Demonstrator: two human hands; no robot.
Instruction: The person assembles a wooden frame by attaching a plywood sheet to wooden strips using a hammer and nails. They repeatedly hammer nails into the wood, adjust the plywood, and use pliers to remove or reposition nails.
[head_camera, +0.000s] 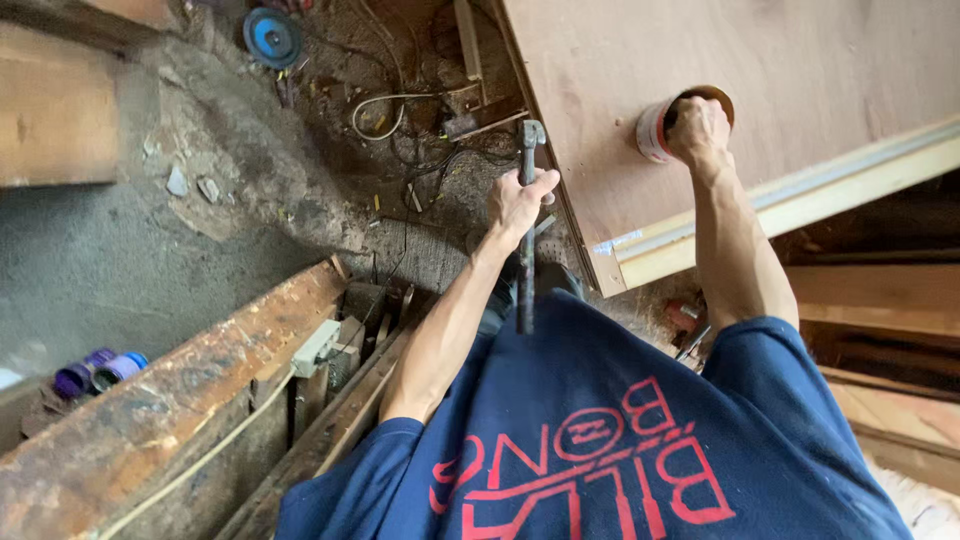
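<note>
My left hand (518, 203) is shut around the shaft of a long metal hammer (525, 280), held upright with its claw head (530, 133) pointing away from me. My right hand (698, 128) reaches forward, its fingers dipped into a small round tin (652, 130) that rests on a large brown plywood sheet (800, 70). What the fingers hold inside the tin is hidden. My dark blue shirt with red print (600, 450) fills the bottom of the view.
A pale wooden batten (820, 195) runs along the plywood's near edge. A worn timber beam (150, 420) with a white box (316, 347) and cord lies at the left. Purple cups (98, 371), a blue disc (272, 37) and tangled cables (400, 115) sit on the dirty floor.
</note>
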